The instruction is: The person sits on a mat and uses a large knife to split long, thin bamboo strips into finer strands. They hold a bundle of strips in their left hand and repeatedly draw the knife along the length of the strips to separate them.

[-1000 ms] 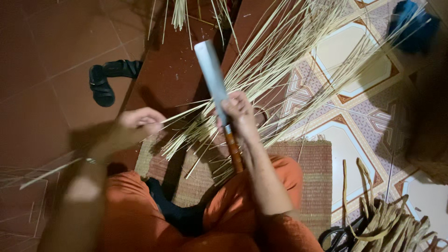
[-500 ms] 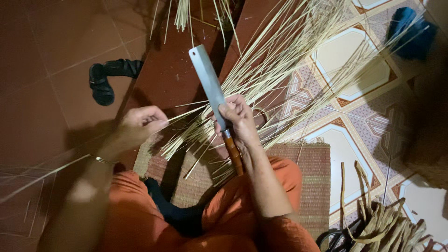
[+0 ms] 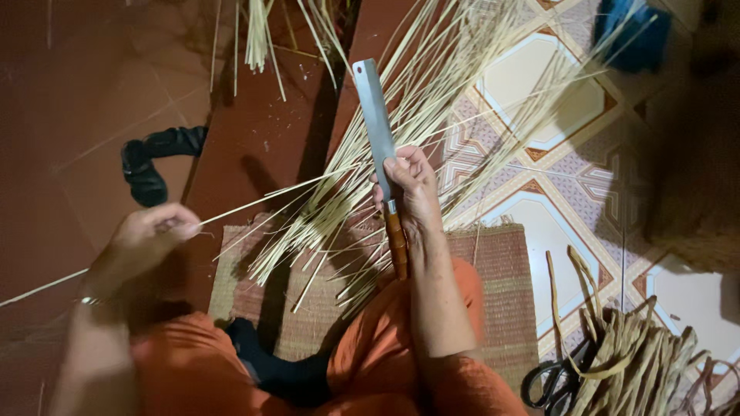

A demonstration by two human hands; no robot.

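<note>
Splitting a thin bamboo strip against a big knife.

My left hand [image 3: 146, 235] pinches one pale strip [image 3: 266, 199] in closed fingers, beside a black sandal [image 3: 150, 166]. The strip runs right to the long knife [image 3: 379, 127], which my right hand [image 3: 408, 189] grips upright at its wooden handle, above the woven mat [image 3: 501, 262] and strip pile [image 3: 432, 100].

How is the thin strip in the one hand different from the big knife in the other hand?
The strip in the left hand is pale, straw-coloured and very thin; the knife in the right hand is grey metal with a broad, flat blade and a brown handle. The strip lies nearly sideways across the view, while the knife points up and away from the person. Both are long, straight and held in a hand.
</note>
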